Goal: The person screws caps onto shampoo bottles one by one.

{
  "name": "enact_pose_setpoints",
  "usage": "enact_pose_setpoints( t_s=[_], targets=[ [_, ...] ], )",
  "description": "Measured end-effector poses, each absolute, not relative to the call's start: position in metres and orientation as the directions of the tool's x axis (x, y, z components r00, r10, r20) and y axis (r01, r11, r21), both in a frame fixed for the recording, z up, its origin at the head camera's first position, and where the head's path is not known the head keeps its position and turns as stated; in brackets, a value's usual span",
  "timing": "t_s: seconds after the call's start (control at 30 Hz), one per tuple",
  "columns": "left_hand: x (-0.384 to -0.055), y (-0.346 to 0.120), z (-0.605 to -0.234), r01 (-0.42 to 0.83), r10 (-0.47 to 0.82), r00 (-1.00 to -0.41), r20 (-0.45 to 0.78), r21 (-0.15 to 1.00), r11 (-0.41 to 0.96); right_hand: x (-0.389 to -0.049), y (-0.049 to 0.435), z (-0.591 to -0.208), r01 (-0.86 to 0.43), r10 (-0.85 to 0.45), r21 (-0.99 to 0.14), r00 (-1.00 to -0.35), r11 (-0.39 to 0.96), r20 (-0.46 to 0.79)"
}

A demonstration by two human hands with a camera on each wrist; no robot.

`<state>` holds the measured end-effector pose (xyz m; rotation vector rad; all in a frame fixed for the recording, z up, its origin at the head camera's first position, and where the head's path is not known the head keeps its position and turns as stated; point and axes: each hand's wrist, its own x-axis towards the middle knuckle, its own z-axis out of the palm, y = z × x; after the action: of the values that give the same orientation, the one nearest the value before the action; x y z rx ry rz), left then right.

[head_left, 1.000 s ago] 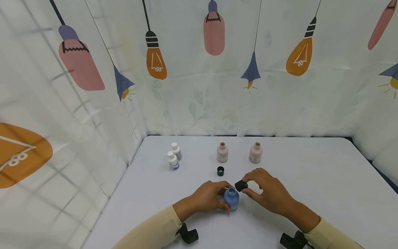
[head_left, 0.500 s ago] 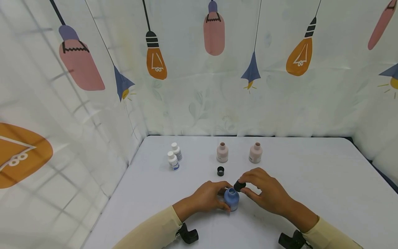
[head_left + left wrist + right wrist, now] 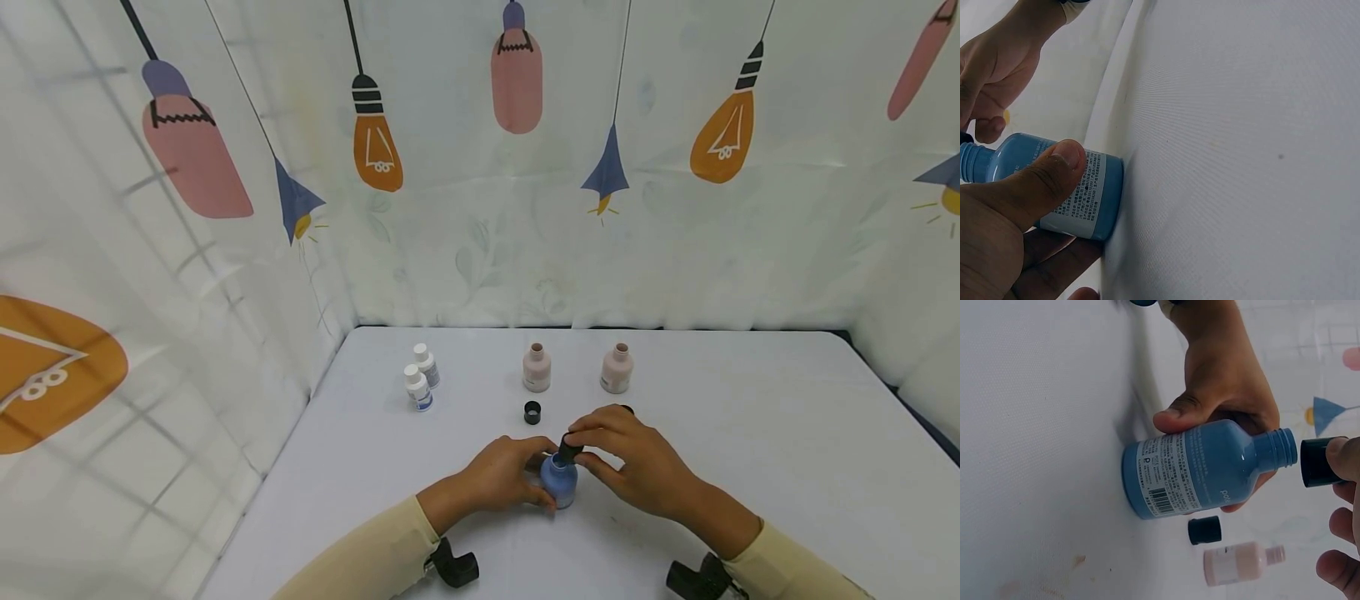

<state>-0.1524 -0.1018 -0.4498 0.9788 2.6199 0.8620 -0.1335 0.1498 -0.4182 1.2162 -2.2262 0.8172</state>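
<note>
Near the middle of the white table, the left hand curls thumb and fingers round an upright blue bottle. The right hand pinches a black cap between thumb and fingertips, just apart from the bottle's threaded neck. Broad stretches of tabletop separate the hands from the left and right edges. Just beyond sits a loose cap; another dark piece peeks from behind the right hand. Farther, two pink bottles stand apart, short of the far edge; to their left, two white bottles stand close together near the left edge.
</note>
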Motion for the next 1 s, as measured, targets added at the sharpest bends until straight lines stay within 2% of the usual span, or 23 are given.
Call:
enact_pose_setpoints(
  t_s=[0.13,0.3,0.5,1.0],
  targets=[
    [-0.1525,-0.1020,-0.4503,0.532,0.658,-0.753,0.008,0.596,0.601,-0.1347,0.1485,-0.4191,-0.869,-0.584,-0.279,-0.484,0.409,0.652],
    [-0.1524,-0.1019,-0.4508,0.533,0.660,-0.751,0.011,0.601,0.596,-0.1337,0.1461,-0.4185,-0.859,-0.596,-0.310,-0.508,0.408,0.622],
    [-0.1522,-0.1019,-0.4511,0.545,0.664,-0.748,0.021,0.591,0.595,-0.1337,0.1424,-0.4190,-0.877,-0.599,-0.279,-0.473,0.392,0.646],
    [-0.1520,-0.1025,-0.4511,0.553,0.666,-0.745,0.034,0.588,0.590,-0.1345,0.1397,-0.4230,-0.888,-0.634,-0.255,-0.453,0.382,0.627]
  ],
)
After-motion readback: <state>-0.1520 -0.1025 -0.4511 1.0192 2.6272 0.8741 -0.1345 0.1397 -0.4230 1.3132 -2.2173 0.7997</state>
